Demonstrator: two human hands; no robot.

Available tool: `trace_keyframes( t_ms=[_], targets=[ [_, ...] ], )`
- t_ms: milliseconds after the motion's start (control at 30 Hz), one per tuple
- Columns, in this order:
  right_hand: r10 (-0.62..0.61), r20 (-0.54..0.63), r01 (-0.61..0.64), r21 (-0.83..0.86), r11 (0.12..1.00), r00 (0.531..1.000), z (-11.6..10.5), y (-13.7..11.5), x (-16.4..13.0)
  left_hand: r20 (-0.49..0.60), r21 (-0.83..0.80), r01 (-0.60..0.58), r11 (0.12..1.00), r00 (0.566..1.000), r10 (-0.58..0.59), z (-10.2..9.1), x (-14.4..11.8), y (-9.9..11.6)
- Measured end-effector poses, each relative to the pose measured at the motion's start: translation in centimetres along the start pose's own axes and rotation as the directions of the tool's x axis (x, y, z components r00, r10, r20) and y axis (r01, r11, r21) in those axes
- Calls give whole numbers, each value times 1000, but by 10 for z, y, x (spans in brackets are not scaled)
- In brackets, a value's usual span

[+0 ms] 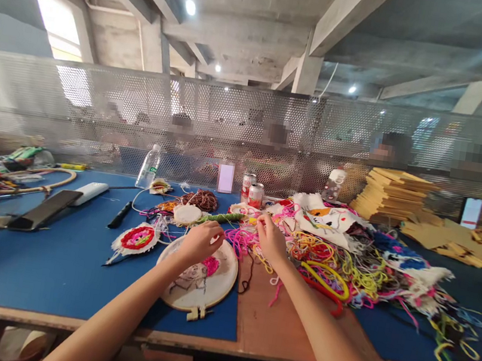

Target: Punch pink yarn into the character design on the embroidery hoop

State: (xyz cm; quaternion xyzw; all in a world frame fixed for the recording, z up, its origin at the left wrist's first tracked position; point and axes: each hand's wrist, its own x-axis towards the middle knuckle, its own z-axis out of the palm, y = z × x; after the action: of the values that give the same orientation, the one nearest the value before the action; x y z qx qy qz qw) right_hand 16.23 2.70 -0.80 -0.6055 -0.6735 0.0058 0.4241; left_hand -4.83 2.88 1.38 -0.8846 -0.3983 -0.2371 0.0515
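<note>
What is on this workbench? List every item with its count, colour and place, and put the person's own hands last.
embroidery hoop: one, pale wood, cream cloth with a pink patch, front centre under the left hand
yarn pile: one tangle, pink, yellow, red, green, blue, right of centre
round stitched piece: one, red and pink on white, left of the hoop
drink cans: two, red and silver, by the mesh screen
water bottle: one, clear, back left
phone: one, black, left on the blue mat
cardboard stack: one, tan, back right
left hand: on the hoop's top edge
right hand: fingers in pink yarn
</note>
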Motion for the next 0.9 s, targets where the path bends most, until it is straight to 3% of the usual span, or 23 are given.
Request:
trace_keyframes(
  t_ms=[233,433,567,667,733,833,900],
  targets=[
    [43,-75,-13,369,929,996,2,4,3,-14,92,94,991,996,-93,-5,2,-8],
    [74,-107,-17,454,891,992,1,6,7,-21,21,122,992,992,-121,-4,3,-15],
    [109,-192,-11,453,892,975,-6,7,9,-20,134,221,966,975,-220,-6,2,-22],
    [-57,-235,133,325,936,970,-9,4,5,-32,215,298,930,954,-298,-7,1,-27],
    [-252,-159,281,196,939,954,-8,-1,0,-41,181,297,938,955,-294,-7,1,-27],
    [-472,-10,471,67,879,882,-1,-12,-9,-37,25,207,978,978,-206,-2,2,-22],
    [-540,12,540,34,841,841,5,-19,-13,-30,-92,115,989,993,-118,3,2,-15]
  ],
)
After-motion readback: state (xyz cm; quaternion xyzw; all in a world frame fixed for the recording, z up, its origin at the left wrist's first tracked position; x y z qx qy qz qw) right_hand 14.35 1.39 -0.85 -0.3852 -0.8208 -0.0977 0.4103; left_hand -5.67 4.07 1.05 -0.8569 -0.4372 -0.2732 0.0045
